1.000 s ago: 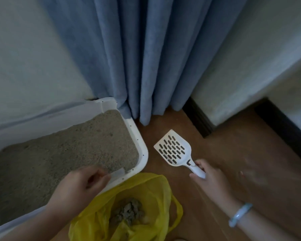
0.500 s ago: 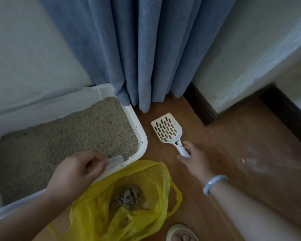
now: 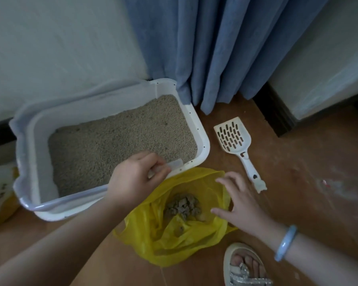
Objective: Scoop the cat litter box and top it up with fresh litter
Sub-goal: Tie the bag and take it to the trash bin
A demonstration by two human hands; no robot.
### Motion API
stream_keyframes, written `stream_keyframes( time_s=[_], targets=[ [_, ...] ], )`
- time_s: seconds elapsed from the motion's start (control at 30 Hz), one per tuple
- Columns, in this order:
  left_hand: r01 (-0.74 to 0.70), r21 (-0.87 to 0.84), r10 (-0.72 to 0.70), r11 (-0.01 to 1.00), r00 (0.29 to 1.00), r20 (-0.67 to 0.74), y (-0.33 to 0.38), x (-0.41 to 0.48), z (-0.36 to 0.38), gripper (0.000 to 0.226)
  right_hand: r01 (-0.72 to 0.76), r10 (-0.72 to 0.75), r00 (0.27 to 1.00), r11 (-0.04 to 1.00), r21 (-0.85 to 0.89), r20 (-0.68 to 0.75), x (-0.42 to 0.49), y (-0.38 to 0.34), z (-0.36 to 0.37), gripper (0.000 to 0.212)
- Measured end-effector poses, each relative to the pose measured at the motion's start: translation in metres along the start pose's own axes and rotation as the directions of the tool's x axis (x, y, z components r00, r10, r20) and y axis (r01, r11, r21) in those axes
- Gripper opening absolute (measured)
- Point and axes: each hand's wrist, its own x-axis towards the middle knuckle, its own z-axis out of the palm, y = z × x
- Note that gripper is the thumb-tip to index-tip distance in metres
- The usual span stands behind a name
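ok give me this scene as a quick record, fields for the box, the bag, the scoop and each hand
litter box: white, on the floor, holds pale litter
yellow bag: open, in front of the box, grey clumps inside
scoop: flat on the floor right of the box, no hand on it
left hand: pinches a clear tab at the box's near rim
right hand: open, fingers spread at the bag's right edge

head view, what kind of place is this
Most likely a corner of a room in a home with a cat: a white litter box filled with litter sits on a wooden floor, a slotted litter scoop lies beside it, and blue curtains hang to the floor.
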Motion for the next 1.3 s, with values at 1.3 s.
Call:
stream_keyframes(
  time_s=[1.3],
  targets=[
    [0.245, -0.682, 0.053, 0.689, 0.922, 0.385, 0.048, 0.001, -0.025, 0.049, 0.397, -0.4, 0.916, 0.899, 0.184, -0.021, 0.031, -0.126, -0.11, 0.032]
  ],
)
